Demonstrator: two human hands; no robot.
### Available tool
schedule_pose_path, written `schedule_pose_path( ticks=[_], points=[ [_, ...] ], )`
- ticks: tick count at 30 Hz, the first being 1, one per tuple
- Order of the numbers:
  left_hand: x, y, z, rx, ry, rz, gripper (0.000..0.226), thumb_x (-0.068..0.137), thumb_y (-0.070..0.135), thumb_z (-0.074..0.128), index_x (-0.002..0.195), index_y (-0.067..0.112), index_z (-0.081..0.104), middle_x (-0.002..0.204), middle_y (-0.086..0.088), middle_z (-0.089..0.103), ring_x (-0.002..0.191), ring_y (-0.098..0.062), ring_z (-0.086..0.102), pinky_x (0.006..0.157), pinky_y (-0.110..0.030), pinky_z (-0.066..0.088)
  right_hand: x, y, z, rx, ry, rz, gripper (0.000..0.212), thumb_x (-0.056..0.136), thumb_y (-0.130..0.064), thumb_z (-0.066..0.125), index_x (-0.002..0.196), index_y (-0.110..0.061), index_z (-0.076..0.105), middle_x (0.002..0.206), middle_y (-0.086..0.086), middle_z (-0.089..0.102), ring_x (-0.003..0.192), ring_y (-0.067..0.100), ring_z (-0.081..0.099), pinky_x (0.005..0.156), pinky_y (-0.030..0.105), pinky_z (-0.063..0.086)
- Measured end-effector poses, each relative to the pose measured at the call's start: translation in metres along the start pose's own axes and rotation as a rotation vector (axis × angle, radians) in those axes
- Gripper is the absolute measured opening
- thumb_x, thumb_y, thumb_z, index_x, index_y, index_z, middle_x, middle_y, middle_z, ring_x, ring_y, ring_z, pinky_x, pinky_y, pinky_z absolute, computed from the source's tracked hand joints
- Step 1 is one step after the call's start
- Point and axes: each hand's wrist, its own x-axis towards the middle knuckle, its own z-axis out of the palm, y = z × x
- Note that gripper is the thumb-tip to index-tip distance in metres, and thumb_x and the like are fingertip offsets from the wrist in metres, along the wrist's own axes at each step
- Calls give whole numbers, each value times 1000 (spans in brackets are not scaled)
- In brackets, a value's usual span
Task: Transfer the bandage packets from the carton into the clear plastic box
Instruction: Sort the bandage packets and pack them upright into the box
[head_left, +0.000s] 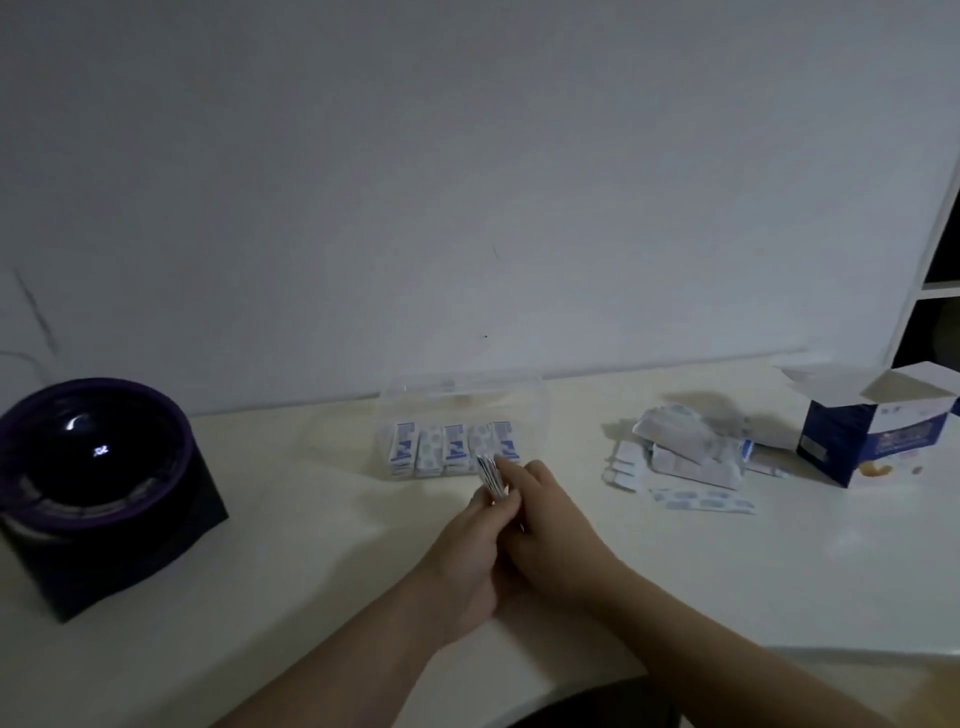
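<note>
A clear plastic box (462, 400) stands open at the back middle of the table, with several blue-and-white bandage packets (452, 449) lined upright inside it. Just in front of it, my left hand (475, 540) and my right hand (545, 525) are pressed together and both grip a small stack of packets (489, 475), whose top edge pokes out above my fingers. The blue-and-white carton (862, 436) stands open at the far right. A loose heap of packets (685, 449) lies on the table between the box and the carton.
A dark round device on a black base (98, 488) sits at the left of the pale table (779, 561). A white wall runs behind the table, and a white shelf unit (935, 270) rises at the far right.
</note>
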Motion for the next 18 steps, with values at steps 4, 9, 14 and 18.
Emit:
schedule_pose_path(
  ticks=[4, 9, 14, 18],
  points=[
    [2, 16, -14, 53, 29, 8, 28, 99, 13, 40, 118, 6, 59, 103, -13, 70, 86, -22, 66, 65, -34, 55, 7, -1, -26, 261, -113, 27, 29, 85, -7, 62, 113, -6, 62, 94, 8, 62, 76, 11, 61, 68, 16, 49],
    [7, 26, -25, 134, -65, -25, 28, 95, 12, 46, 120, 10, 58, 103, -16, 70, 89, -27, 70, 67, -38, 58, 18, 17, -25, 466, -24, 292, 33, 82, -24, 70, 113, -20, 61, 103, 4, 64, 73, 13, 67, 66, 24, 55],
    [11, 24, -31, 176, -43, -1, 40, 76, 17, 63, 115, 12, 60, 94, -14, 72, 83, -24, 70, 63, -35, 58, 22, 20, -14, 974, -134, 340, 20, 72, -23, 70, 81, -6, 62, 80, 11, 67, 68, 18, 65, 61, 26, 52],
    [12, 23, -30, 192, 20, 38, 37, 75, 17, 65, 112, 14, 62, 89, -8, 73, 77, -17, 69, 59, -27, 55, 24, 22, -12, 1033, -108, 365, 15, 73, -16, 68, 72, -4, 59, 78, 17, 66, 71, 24, 66, 66, 31, 56]
  ],
)
